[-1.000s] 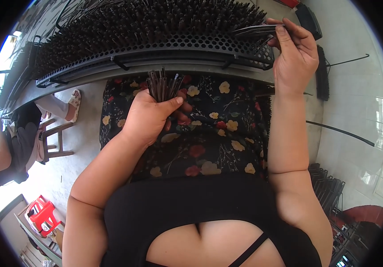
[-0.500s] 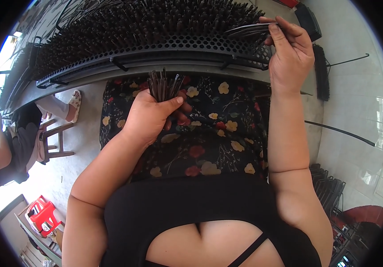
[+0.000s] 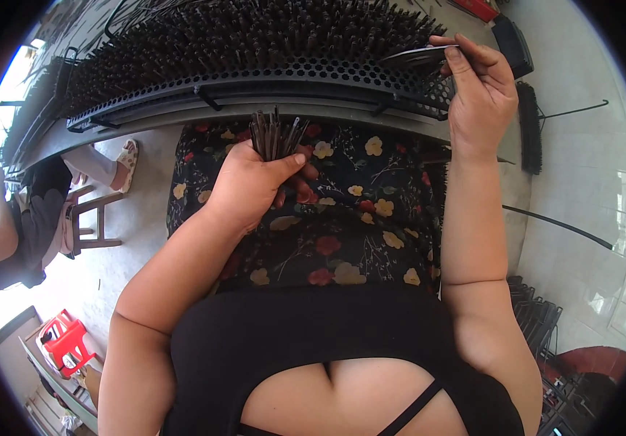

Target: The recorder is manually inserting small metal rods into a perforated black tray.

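My left hand (image 3: pixel 258 182) is closed round a bundle of thin dark strips (image 3: pixel 276 139), whose ends stick up past the thumb above my lap. At the upper right, my right hand (image 3: pixel 483 105) pinches a thin dark strip (image 3: pixel 420 54) with a pale edge between thumb and fingers. The strip points left over the right end of a long black perforated rack (image 3: pixel 305 69); how many strips lie together there I cannot tell. Packed upright in that rack are several rows of dark slender rods (image 3: pixel 255 36). Where the held strip's far end meets the rods is hard to make out.
A flowered cloth (image 3: pixel 342 218) covers my lap below the rack. On the left a person (image 3: pixel 15 218) sits by a wooden stool (image 3: pixel 98 218). A red plastic stool (image 3: pixel 66 341) stands at lower left. Black metal frames (image 3: pixel 534 312) and a long-handled brush (image 3: pixel 529 127) are on the right.
The whole view has shifted slightly, with the rack and lap a little further right. Both hands keep their grips, and the strip in my right hand looks narrower and less fanned out.
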`<action>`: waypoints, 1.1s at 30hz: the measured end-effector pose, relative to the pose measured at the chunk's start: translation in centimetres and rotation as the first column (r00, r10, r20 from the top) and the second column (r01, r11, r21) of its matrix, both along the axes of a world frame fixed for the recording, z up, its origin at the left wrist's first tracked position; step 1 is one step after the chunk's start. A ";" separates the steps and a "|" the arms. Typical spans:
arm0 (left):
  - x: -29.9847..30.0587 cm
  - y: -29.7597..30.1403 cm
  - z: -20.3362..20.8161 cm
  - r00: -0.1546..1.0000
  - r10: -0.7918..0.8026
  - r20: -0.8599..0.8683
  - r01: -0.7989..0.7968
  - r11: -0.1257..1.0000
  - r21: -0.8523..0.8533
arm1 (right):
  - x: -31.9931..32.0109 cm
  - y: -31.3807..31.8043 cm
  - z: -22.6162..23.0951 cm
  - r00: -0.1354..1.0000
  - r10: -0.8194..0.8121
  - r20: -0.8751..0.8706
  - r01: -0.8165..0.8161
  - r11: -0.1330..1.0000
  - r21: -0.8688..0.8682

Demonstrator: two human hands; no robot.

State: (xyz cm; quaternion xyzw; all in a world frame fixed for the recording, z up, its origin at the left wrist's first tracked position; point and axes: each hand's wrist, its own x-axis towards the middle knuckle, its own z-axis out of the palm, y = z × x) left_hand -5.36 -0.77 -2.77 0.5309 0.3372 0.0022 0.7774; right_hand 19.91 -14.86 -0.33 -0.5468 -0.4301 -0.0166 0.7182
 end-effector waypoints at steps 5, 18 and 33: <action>0.1 -0.3 -0.1 1.000 -0.005 -0.013 0.005 1.000 0.011 | 0.0 0.4 0.5 0.996 0.071 0.060 -0.068 0.996 -0.058; 0.2 -0.4 -0.3 1.000 -0.021 -0.011 0.021 1.000 0.014 | -0.2 1.1 0.9 0.991 0.119 0.057 -0.117 0.993 -0.035; 0.1 0.0 -0.2 1.000 0.008 -0.030 -0.007 0.999 0.041 | -1.5 2.2 0.5 0.992 -0.123 -0.031 0.118 0.985 -0.123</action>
